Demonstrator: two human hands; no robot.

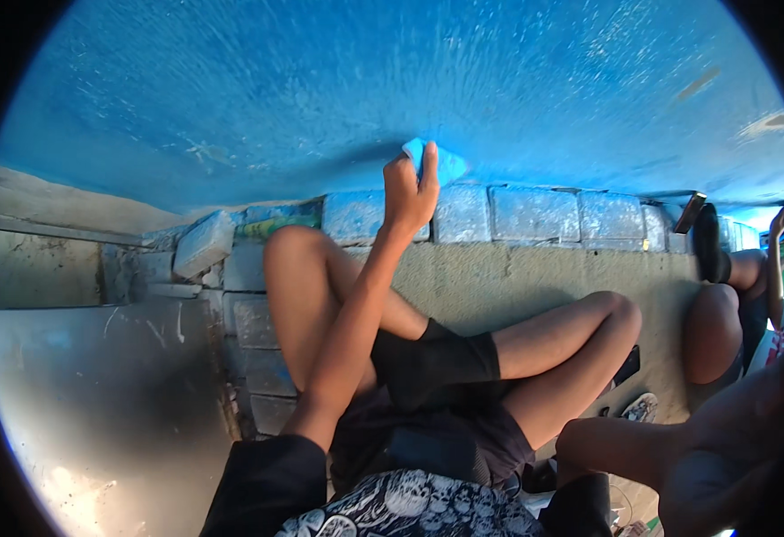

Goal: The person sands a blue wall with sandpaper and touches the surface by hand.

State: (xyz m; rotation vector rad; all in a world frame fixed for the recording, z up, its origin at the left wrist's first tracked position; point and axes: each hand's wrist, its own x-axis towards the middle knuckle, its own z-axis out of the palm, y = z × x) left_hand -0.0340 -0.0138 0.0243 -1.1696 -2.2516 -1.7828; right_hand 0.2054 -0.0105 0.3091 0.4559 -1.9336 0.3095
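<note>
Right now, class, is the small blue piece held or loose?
Held: the left hand grips the small blue piece, which shows either side of a finger.

A black-and-white, skull-patterned fabric shirt (410, 503) has wide, plain black sleeves (265, 486). Below are dark fabric shorts (501, 437), a black pouch-like piece (429, 452) with mesh-textured fabric at the waist, and plain black socks (445, 365). Left hand (412, 188) and right hand (723, 456) are ungloved.

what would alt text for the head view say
A left hand holds a light-blue sheet against a blue wall, above paint-marked blocks. The right hand is at lower right, in shadow; another person's bent leg shows beyond it.
</note>
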